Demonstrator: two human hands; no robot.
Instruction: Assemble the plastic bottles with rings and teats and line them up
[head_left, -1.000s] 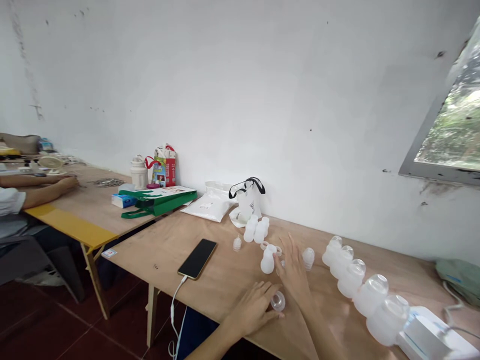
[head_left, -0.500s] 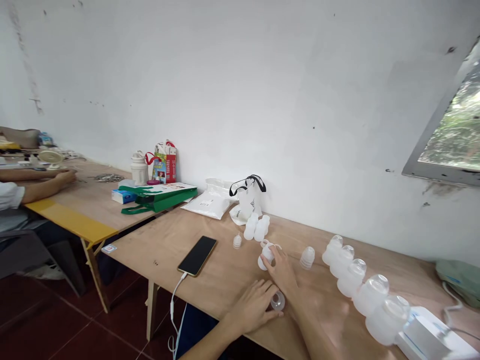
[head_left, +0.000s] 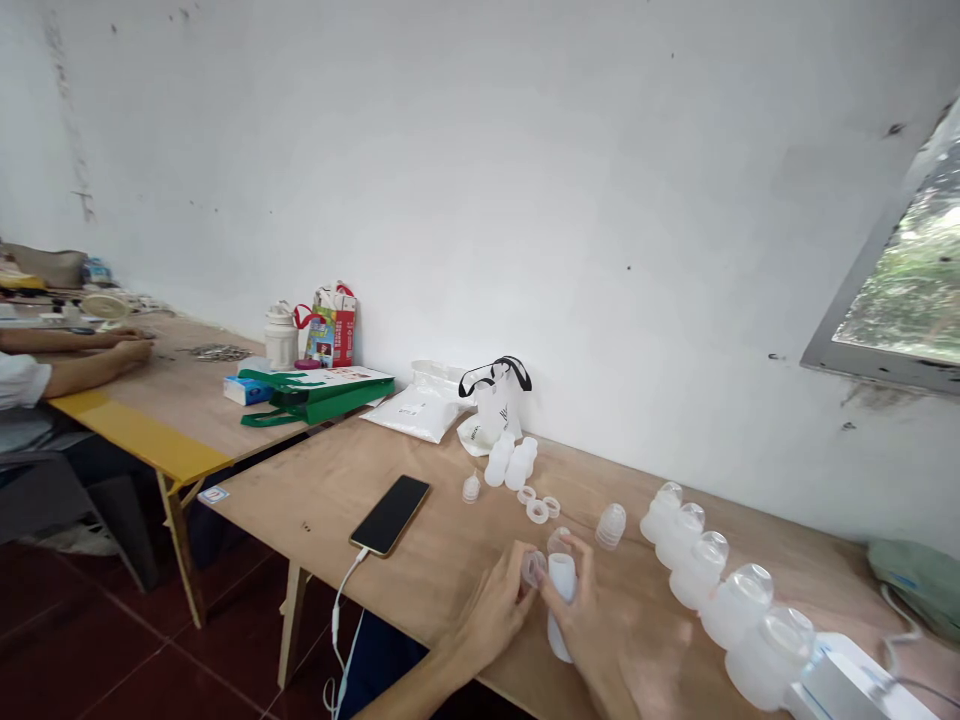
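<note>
My left hand [head_left: 499,607] pinches a clear ring-like piece [head_left: 533,568] at its fingertips. Right beside it, my right hand [head_left: 581,605] holds a frosted white bottle [head_left: 562,580], its open mouth facing up toward the camera. A clear dome cap [head_left: 559,541] shows behind the bottle's mouth, by my right fingers. Beyond my hands lie several translucent rings [head_left: 537,512] on the table. A stack of clear caps [head_left: 611,526] stands to their right, and a small stack of nipple-shaped pieces [head_left: 471,488] to their left. Frosted bottles [head_left: 519,464] stand behind.
A row of capped bottles [head_left: 722,590] runs down the right side, beside a white box [head_left: 847,675]. A phone [head_left: 390,514] with a cable lies left. White bags [head_left: 420,400] rest near the wall. Another person's hands [head_left: 127,350] are at the far-left table.
My right hand has come back toward me with the bottle and now grips it near my left hand. My left hand has lifted the clear ring off the table. The loose rings are now uncovered.
</note>
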